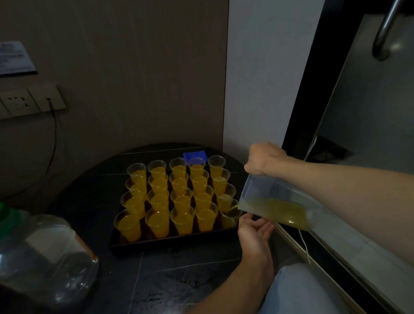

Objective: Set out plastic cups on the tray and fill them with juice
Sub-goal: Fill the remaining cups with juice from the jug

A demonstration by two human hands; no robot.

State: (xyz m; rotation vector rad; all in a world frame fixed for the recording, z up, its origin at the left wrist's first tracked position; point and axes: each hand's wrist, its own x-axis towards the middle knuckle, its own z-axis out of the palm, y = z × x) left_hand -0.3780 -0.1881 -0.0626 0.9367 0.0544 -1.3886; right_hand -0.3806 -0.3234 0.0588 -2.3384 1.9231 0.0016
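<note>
Near-right corner, black tray (pixel 172 245): right hand (pixel 265 159) grips tilted clear rectangular plastic container (pixel 262 190), pouring leftward into clear plastic cup (pixel 230 218); left hand (pixel 254 230) touches cup, grip unclear.

Juice-filled clear cups (pixel 181 200) crowd the black tray (pixel 171 242).

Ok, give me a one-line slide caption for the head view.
Right hand tips a clear jug, pouring juice into the tray's near-right cup, left hand beside it.
</note>
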